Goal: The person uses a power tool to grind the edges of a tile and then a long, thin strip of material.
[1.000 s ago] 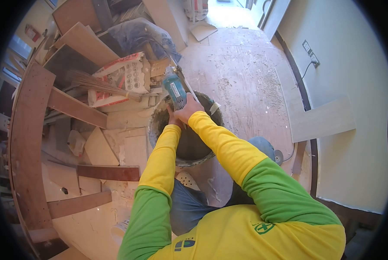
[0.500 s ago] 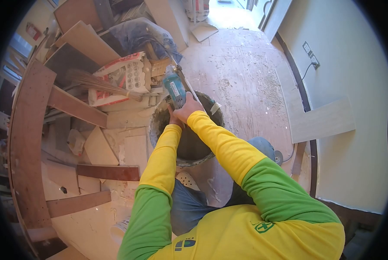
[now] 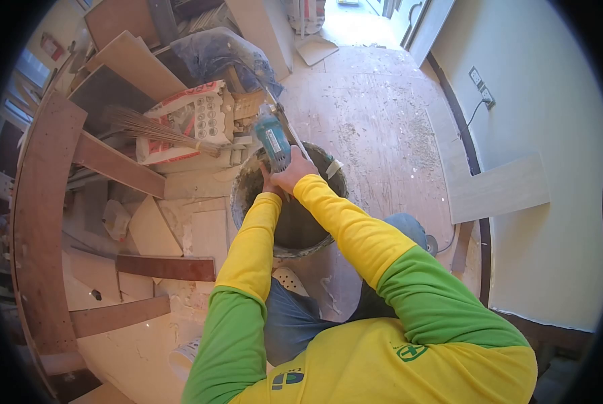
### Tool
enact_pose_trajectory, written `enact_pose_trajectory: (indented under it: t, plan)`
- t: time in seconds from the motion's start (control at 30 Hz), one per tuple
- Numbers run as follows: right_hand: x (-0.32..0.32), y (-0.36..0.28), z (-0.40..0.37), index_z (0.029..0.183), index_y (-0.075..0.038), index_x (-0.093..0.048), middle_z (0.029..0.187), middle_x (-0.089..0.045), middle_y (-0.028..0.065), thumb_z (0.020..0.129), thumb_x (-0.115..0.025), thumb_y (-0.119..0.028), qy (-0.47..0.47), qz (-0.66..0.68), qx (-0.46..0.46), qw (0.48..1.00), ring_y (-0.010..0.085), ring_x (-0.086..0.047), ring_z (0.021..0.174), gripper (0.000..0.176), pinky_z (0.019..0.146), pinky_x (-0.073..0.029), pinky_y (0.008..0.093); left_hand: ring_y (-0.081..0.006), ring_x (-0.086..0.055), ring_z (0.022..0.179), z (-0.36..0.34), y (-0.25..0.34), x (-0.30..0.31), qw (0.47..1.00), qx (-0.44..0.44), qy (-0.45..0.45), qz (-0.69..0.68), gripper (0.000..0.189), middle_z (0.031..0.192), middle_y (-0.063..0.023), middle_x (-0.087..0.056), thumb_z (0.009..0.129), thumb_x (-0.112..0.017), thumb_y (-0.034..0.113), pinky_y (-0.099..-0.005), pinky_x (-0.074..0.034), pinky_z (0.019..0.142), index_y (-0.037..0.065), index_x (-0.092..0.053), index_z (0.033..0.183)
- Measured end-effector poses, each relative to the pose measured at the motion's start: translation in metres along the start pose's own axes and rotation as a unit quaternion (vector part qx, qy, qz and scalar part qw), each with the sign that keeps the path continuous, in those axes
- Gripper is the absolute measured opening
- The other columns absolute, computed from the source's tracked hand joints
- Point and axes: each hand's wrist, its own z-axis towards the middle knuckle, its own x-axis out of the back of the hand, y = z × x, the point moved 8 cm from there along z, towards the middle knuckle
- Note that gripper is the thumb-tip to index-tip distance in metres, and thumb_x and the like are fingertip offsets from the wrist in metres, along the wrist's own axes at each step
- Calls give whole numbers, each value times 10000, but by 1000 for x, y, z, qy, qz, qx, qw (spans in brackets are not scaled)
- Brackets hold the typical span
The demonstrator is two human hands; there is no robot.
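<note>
My right hand (image 3: 293, 171) is wrapped round the rear of a teal power tool (image 3: 273, 140) with a silver head, which points away from me. Close against it, my left hand (image 3: 272, 182) is closed at the tool's near end, its fingers partly hidden. A long thin strip (image 3: 289, 126) runs along the tool's right side. Both hands are over a mortar-stained bucket (image 3: 238, 202), grey inside, between my knees. On the bucket's right rim sits a small pale piece (image 3: 334, 168).
Left of the bucket lie a twig broom (image 3: 156, 129), a torn printed sack (image 3: 210, 121) and wooden boards (image 3: 166, 266). A round disc (image 3: 432, 244) is by my right knee. An L-shaped pale panel (image 3: 500, 187) stands along the right wall, below a socket (image 3: 483, 87) with a cord.
Almost nothing differs. My right hand and the tool sit very slightly higher and to the right, and the view has shifted a little.
</note>
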Motion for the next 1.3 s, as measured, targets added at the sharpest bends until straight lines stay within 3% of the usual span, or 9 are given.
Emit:
enact_pose_trajectory:
  t: [0.1, 0.3, 0.53, 0.6, 0.77, 1.0, 1.07, 1.2, 1.3]
  plan:
    - [4, -9, 2, 1574, -41, -255, 1338, -604, 325, 771, -753, -392, -38, -13, -14, 999, 437, -607, 1254, 1008, 1089, -470, 436, -280, -99, 1595, 1, 3, 0, 1000, 0, 1, 0, 752, 1685, -26, -305, 984, -334, 685, -692, 153, 1190, 269, -319, 1611]
    - [0, -2, 3, 1534, -37, -306, 1305, -628, 302, 690, -789, -366, 12, -5, -5, 1000, 445, -625, 1216, 1027, 1055, -504, 451, -290, -93, 1594, 10, -3, 19, 985, -31, -27, 167, 780, 1687, -32, -301, 952, -417, 677, -693, 146, 1194, 269, -323, 1609]
    - [-3, 3, 2, 1550, -39, -287, 1322, -619, 307, 724, -775, -379, -2, -14, 0, 1000, 435, -621, 1229, 1018, 1065, -493, 442, -301, -85, 1594, 36, -13, 64, 836, -160, -91, 518, 822, 1688, -40, -297, 914, -514, 669, -694, 137, 1199, 268, -328, 1608]
    - [0, 0, -1, 1564, -45, -261, 1332, -611, 314, 756, -763, -390, -12, -19, -1, 1000, 433, -614, 1243, 1012, 1080, -480, 439, -303, -84, 1594, 35, -13, 62, 823, -172, -96, 532, 829, 1688, -41, -297, 909, -528, 667, -694, 136, 1200, 268, -328, 1607]
    - [0, 8, -3, 1549, -32, -311, 1306, -641, 277, 689, -791, -373, -9, -6, -1, 1000, 405, -646, 1202, 1042, 1034, -519, 424, -331, -38, 1593, 31, -12, 52, 854, -134, -89, 494, 1041, 1691, -59, -283, 690, -812, 546, -693, 99, 1218, 266, -371, 1590]
    - [0, 10, -3, 1529, -54, -314, 1304, -638, 287, 698, -807, -413, -4, -19, 6, 1000, 426, -635, 1215, 1031, 1054, -507, 435, -343, -30, 1589, 15, 0, 18, 856, -109, -55, 503, 1036, 1691, -69, -277, 674, -807, 576, -698, 113, 1215, 256, -406, 1574]
    - [1, 7, 0, 1535, -55, -315, 1305, -638, 287, 691, -812, -420, -15, -14, 0, 1000, 421, -639, 1212, 1045, 1054, -509, 429, -345, -31, 1589, -16, 20, -32, 534, 25, 13, 845, 1045, 1690, -71, -278, 671, -800, 594, -692, 118, 1217, 255, -402, 1576]
    - [0, 11, -1, 1543, -57, -312, 1304, -640, 287, 685, -816, -422, -10, -18, 3, 1000, 419, -644, 1206, 1059, 1051, -513, 425, -344, -25, 1590, -21, 21, -40, 532, 40, 17, 845, 1057, 1694, -72, -268, 667, -794, 610, -690, 123, 1215, 257, -396, 1580]
    - [1, 11, -1, 1552, -61, -301, 1300, -643, 286, 683, -817, -419, -13, -15, 0, 1000, 419, -647, 1201, 1072, 1048, -516, 426, -341, -16, 1592, -14, 14, -21, 454, 75, 20, 887, 1018, 1699, -69, -256, 710, -756, 618, -688, 132, 1213, 258, -384, 1587]
